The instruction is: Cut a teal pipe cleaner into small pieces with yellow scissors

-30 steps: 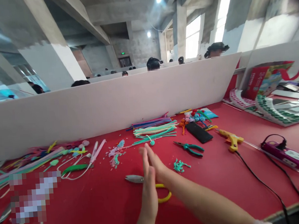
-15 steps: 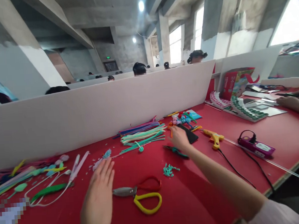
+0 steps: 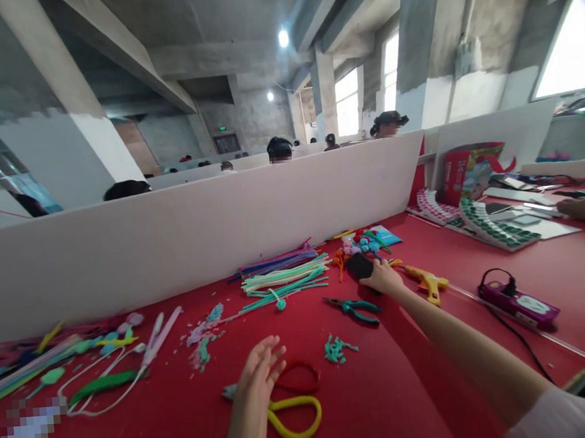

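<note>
Black and flat, a phone-like slab (image 3: 358, 266) is at two o'clock from the left hand (image 3: 260, 376), its near end caught in the grip of the right hand (image 3: 385, 278), thumb and fingers drawn close about the edge. Loosely spread and free, the left hand's grip is over the scissors (image 3: 296, 401), contact unclear, their yellow loop at four o'clock from it. On the red table (image 3: 365, 401), teal-handled pliers (image 3: 349, 306) lie at six o'clock from the slab.
</note>
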### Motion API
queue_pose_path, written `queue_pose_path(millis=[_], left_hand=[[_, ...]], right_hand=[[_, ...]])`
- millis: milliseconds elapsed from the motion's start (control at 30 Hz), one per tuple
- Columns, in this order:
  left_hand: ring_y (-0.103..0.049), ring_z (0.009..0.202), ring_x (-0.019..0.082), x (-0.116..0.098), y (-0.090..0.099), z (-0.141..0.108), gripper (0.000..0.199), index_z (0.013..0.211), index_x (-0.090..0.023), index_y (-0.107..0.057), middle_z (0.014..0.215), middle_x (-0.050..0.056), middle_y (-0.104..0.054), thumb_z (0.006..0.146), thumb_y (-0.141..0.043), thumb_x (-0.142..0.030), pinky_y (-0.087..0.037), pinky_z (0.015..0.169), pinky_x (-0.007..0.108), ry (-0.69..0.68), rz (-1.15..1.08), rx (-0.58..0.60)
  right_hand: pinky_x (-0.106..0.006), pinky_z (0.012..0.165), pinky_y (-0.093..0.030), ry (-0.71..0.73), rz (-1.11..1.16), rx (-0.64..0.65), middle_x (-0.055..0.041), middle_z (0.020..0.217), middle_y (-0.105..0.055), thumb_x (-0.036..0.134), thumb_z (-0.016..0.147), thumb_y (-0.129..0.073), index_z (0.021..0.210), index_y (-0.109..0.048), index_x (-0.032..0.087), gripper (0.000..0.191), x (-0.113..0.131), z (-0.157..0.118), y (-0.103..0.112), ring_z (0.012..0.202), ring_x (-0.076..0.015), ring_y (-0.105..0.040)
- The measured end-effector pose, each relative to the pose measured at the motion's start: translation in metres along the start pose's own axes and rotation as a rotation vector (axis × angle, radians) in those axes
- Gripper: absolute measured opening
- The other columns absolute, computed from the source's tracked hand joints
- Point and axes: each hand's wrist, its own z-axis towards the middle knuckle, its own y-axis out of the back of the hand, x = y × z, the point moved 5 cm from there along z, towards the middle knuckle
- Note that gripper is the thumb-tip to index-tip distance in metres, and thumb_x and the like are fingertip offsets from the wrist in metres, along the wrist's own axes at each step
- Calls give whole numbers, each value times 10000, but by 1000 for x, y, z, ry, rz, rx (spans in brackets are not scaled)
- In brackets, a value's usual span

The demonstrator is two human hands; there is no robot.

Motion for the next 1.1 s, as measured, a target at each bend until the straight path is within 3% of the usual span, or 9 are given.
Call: queue_pose_path(millis=[100,167,267,367,467,600,733,967,1100], left_hand=[[-562,933,249,4,8,11,288,855,-176,-559,1077,131,-556,612,-606,-323,-457,747,365,76,41,-33],[-560,935,235,1,-6,12,300,895,-179,-549,1088,125,-549,638,-588,-329,-446,766,356,46,38,14],[-521,998,217,-8,-57,6,357,1016,-189,-516,1154,110,-510,715,-517,-380,-395,849,349,-24,-11,213],[-474,1060,220,-11,-111,-3,423,1068,-190,-508,1161,99,-511,757,-423,-463,-353,899,343,40,-193,356],[-495,1029,245,-13,-141,-9,479,1089,-183,-516,1100,88,-558,756,-394,-506,-348,904,352,107,-396,453],[-548,941,261,-17,-140,-6,505,1125,-175,-495,1032,87,-595,747,-415,-500,-382,854,392,143,-520,439],[-567,898,266,-25,-135,-3,527,1131,-162,-485,1018,103,-599,736,-425,-505,-409,803,408,194,-534,452],[-560,909,268,-38,-137,-8,525,1131,-163,-478,1048,107,-585,737,-424,-506,-404,806,416,149,-544,450],[-555,923,266,-42,-137,-8,530,1141,-172,-472,1064,102,-579,741,-409,-514,-396,823,415,140,-537,459]], right_hand=[[-306,681,-389,34,154,67,-153,977,-523,466,614,-552,1052,-445,75,596,4,-12,7,860,-240,-530],[-253,627,-406,82,266,120,-93,898,-566,477,693,-464,1086,-421,104,544,15,-30,8,776,-180,-558],[-222,599,-421,164,401,189,-37,873,-580,493,712,-439,1132,-398,165,534,42,-67,2,733,-143,-566],[-257,693,-422,274,681,199,-46,965,-551,446,642,-557,1141,-413,189,580,72,-106,-5,820,-164,-547],[-301,825,-369,316,710,125,-57,1064,-489,403,585,-631,1134,-440,213,612,88,-135,-6,970,-199,-478],[-294,848,-366,309,1018,371,-32,1128,-472,347,720,-526,1217,-363,261,530,95,-156,-2,1037,-184,-440],[-240,611,-438,252,1219,613,-6,1088,-506,217,702,-548,1290,-225,338,681,95,-170,6,828,-159,-523],[-194,499,-413,253,1270,584,-9,1082,-500,144,648,-602,1316,-127,357,847,100,-178,5,671,-109,-502],[-204,556,-436,241,1249,533,-9,1144,-466,187,644,-631,1309,-164,355,830,100,-177,1,764,-136,-522]])
